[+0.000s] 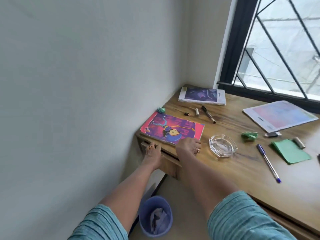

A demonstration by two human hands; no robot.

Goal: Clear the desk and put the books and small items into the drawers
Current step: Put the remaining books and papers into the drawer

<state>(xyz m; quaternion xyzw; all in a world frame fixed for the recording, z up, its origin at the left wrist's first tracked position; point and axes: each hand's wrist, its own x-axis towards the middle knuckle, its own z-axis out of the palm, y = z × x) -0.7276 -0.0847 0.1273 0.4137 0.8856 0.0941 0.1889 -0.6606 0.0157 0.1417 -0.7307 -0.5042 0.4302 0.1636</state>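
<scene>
A pink and purple cartoon book (171, 129) lies flat at the left corner of the wooden desk (242, 163). My right hand (187, 146) rests on its near edge, fingers curled over the cover. My left hand (153, 151) grips the top edge of the wooden drawer (170, 164) under that corner, which stands slightly pulled out. Two more books lie further back: a purple-covered book (202, 96) by the wall and a pale pink and blue book (280, 115) near the window.
On the desk lie a glass ashtray (222, 145), a blue pen (268, 162), a black marker (208, 114), green paper sheets (290, 151), two crumpled green scraps (249, 135) (161, 110), and small caps. A blue bin (155, 215) stands on the floor below. The wall is on the left.
</scene>
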